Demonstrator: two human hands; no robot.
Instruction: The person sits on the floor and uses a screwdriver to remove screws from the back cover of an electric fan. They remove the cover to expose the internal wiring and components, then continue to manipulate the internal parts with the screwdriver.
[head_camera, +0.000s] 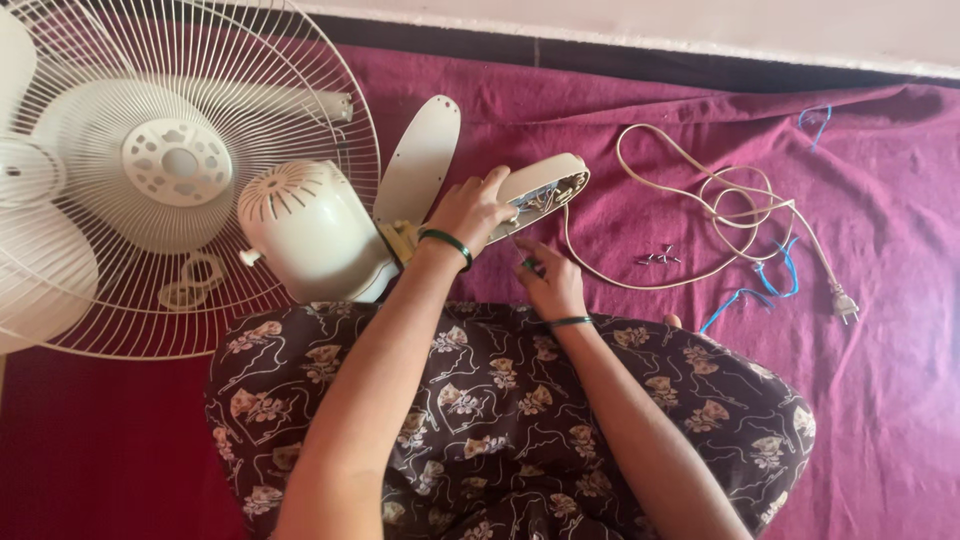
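Observation:
My left hand (472, 208) grips the cream switch housing (548, 186) of a dismantled fan, its open side showing wiring. Just below it, my right hand (550, 280) is closed around a small green-handled tool (527, 263) pointed up at the housing. The cream motor body (312, 232) lies to the left of my left hand, attached to the housing. A flat cream cover plate (420, 160) sticks up behind it. Both wrists wear dark green bangles.
A white wire fan guard (250, 80) with blades (45, 270) lies at the left. A cream power cord (720, 200) with plug (845, 305) coils at the right, beside loose screws (658, 257) and blue wires (775, 280). Maroon cloth (880, 400) covers the floor; my patterned skirt (500, 430) fills the foreground.

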